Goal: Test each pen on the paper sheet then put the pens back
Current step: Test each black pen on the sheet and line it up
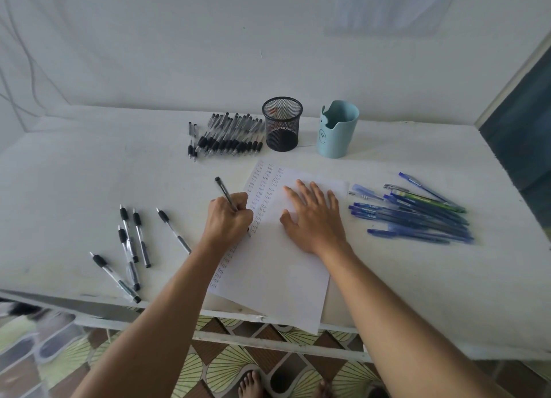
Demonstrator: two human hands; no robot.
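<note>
Black pen gripped in left hand, tip on paper sheet at its left column, barrel slanting away-left. Right hand flat, fingers spread, pinning sheet. Loose black pens left of left hand; mesh cup beyond both hands.

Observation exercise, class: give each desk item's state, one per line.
left hand, gripping black pen
right hand, flat on paper sheet
paper sheet, partly written
mesh pen holder, upright
blue pig-faced cup, upright
blue pens, lying heaped
black pen row, lying beside holder
loose black pens, scattered
</note>
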